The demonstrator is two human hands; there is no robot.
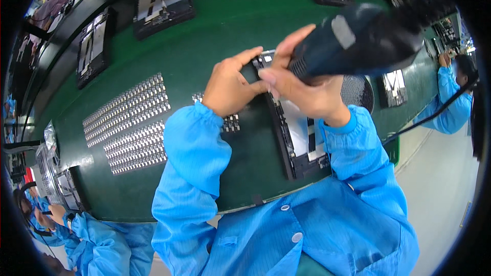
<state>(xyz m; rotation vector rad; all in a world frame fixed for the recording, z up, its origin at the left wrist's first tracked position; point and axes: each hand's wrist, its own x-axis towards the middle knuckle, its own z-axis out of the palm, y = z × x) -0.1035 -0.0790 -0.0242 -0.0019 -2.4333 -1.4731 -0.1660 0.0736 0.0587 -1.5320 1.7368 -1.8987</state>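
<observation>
Lying on the green belt [215,25], a black-framed panel [299,138] (silvery inside).

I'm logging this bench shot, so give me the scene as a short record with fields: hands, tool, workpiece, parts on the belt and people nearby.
left hand: fingertips on the top corner of the open tablet chassis
right hand: gripping a dark electric screwdriver, above the same corner
surface: green conveyor belt
parts: rows of small metal pieces left of the hands
other units: more opened devices farther along the belt
people: blue-sleeved co-workers at lower left and right
</observation>
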